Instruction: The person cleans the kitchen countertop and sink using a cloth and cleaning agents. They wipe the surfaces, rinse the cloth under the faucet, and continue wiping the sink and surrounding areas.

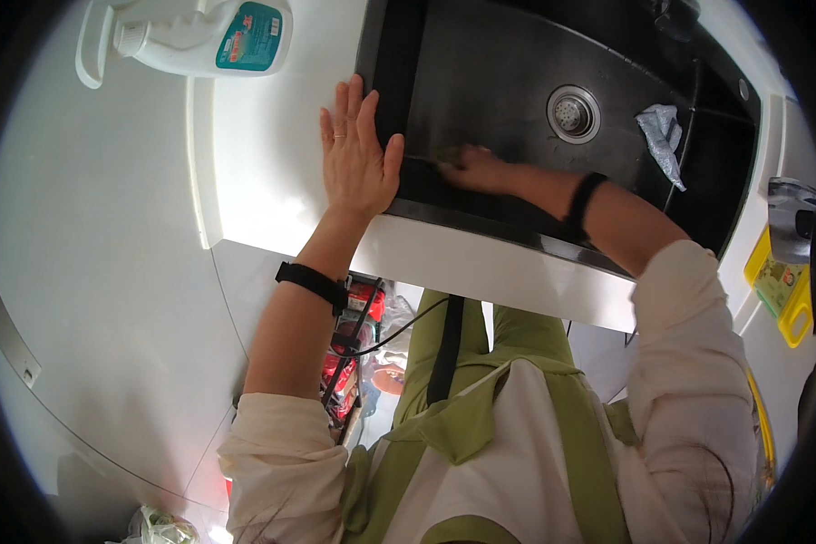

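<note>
My left hand (359, 153) lies flat on the white counter (265, 156) and the left rim of a black sink (489, 61), fingers apart, a ring on one finger. Down inside the sink, near its front left corner, my right hand (479, 168) is blurred and closed on a small greenish scrubbing pad (447, 156). Right of that hand is the round metal drain strainer (573, 114). A crumpled grey cloth (663, 143) lies farther right in the basin.
A white spray bottle (197, 37) with a teal label lies on the counter at the upper left. At the right edge are a yellow cutting board (795, 316) and a grey object. Below the counter, left of my legs, a black rack (353, 340) holds red packages.
</note>
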A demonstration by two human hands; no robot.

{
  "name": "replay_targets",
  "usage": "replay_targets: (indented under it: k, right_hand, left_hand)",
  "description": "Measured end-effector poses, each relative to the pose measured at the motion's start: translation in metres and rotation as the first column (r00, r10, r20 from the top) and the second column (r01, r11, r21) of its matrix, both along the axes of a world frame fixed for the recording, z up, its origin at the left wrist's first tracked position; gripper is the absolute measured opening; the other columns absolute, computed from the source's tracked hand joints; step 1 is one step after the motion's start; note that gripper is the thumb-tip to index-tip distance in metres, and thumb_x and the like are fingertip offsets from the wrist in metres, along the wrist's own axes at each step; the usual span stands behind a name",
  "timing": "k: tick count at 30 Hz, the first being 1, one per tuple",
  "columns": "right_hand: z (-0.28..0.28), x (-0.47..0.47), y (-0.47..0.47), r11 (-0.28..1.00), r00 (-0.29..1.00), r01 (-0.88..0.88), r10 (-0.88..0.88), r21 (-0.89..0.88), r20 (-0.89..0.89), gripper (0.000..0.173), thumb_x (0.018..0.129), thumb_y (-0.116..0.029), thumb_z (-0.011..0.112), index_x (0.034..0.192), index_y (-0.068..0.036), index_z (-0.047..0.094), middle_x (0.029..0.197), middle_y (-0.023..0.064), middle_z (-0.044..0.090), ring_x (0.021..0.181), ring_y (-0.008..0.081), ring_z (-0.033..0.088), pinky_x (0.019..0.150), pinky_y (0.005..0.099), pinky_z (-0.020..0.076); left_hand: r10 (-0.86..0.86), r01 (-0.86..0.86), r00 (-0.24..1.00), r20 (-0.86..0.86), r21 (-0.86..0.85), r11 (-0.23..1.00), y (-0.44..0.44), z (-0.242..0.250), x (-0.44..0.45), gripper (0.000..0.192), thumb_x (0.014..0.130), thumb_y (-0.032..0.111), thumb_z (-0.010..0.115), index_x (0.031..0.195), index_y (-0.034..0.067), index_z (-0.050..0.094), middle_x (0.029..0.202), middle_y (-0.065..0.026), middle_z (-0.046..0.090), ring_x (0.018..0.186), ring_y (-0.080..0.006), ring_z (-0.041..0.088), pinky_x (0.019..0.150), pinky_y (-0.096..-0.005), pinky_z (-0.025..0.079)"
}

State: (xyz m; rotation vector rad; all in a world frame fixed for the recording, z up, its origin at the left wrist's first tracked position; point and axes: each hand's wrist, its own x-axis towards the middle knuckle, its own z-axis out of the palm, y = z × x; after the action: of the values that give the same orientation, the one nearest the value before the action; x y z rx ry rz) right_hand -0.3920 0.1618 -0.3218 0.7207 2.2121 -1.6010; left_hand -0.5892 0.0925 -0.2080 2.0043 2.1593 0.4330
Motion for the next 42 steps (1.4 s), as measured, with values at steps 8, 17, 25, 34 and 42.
replay_targets:
  k: [8,17,25,34,42]
  right_hand:
    - [0.071,0.063,0.007,0.97,0.929,0.217,-0.172,-0.106,0.329,0.033,0.091,-0.027,0.045,0.083,-0.003,0.067,0.075,0.0201,0.065,0.071,0.0313,0.064,0.069,0.0409,0.0508]
    - [0.054,-0.001,-0.036,0.938,0.921,0.123,0.014,0.324,-0.39,0.024,0.083,-0.023,0.051,0.084,-0.004,0.066,0.09,0.012,0.065,0.096,0.0292,0.059,0.077,0.0492,0.0466]
    - [0.018,0.263,0.007,0.824,0.831,-0.45,0.245,0.344,0.5,0.039,0.091,-0.043,0.049,0.099,-0.009,0.068,0.102,0.0128,0.065,0.098,0.0318,0.06,0.079,0.0466,0.0491]
    - [-0.007,0.054,-0.006,0.98,0.979,-0.182,0.173,0.081,0.107,0.025,0.089,-0.026,0.056,0.102,-0.006,0.063,0.101,0.0154,0.063,0.102,0.031,0.055,0.084,0.0449,0.0472]
    - [-0.002,0.146,0.006,1.0,0.998,0.003,-0.003,0.0,0.055,0.038,0.091,-0.019,0.05,0.127,-0.009,0.053,0.13,0.0163,0.049,0.115,0.0352,0.049,0.093,0.0448,0.0436]
  left_hand:
    - [0.014,-0.015,0.999,-0.03,-0.018,1.0,0.001,0.003,0.003,0.053,0.094,0.036,0.041,0.137,0.006,0.034,0.153,-0.0119,0.02,0.143,-0.0287,0.011,0.114,-0.0487,0.009]
    - [0.025,-0.025,0.999,-0.022,0.023,0.999,0.001,0.002,0.0,0.052,0.096,0.037,0.036,0.14,0.011,0.03,0.153,-0.0086,0.022,0.143,-0.0254,0.013,0.116,-0.0457,0.006]
    - [0.035,-0.031,0.997,-0.067,0.046,0.998,0.0,-0.004,0.0,0.051,0.097,0.042,0.029,0.139,0.014,0.032,0.152,-0.0057,0.023,0.143,-0.0215,0.013,0.116,-0.0428,0.007]
    - [0.035,-0.029,0.997,-0.067,0.087,0.996,0.0,-0.006,-0.002,0.051,0.097,0.044,0.029,0.139,0.015,0.033,0.152,-0.0025,0.024,0.143,-0.0201,0.016,0.117,-0.0424,0.009]
    - [0.036,-0.027,0.996,-0.078,0.101,0.994,0.0,-0.009,-0.002,0.052,0.097,0.048,0.026,0.138,0.017,0.034,0.152,-0.0018,0.024,0.143,-0.0199,0.016,0.117,-0.0425,0.008]
